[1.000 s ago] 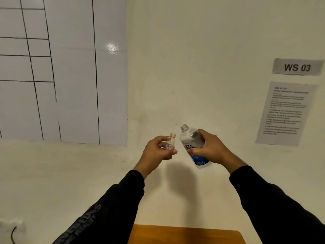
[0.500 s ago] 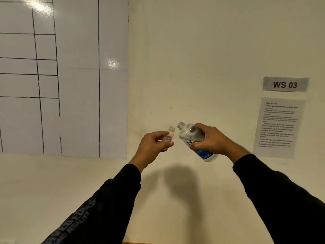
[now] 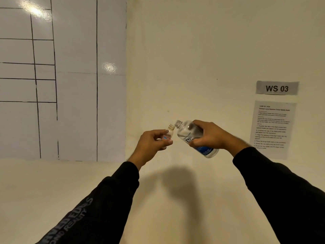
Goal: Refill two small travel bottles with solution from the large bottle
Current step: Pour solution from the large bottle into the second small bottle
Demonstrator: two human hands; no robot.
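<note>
Both arms, in black sleeves, reach forward and up in front of a cream wall, the hands raised close together in the air. The left hand (image 3: pixel 151 143) has its grip pinched round a small travel bottle (image 3: pixel 168 133), thumb and fingertips curled on its body, holding it nearly upright with its open neck tipped slightly right. The right hand (image 3: pixel 210 135) has its grip wrapped round the large bottle (image 3: pixel 190 135), tilted with its uncapped mouth up-left, just beside the small bottle's neck.

The large bottle (image 3: pixel 193 136) has tipped further, its mouth nearing the small bottle (image 3: pixel 169 133).
</note>
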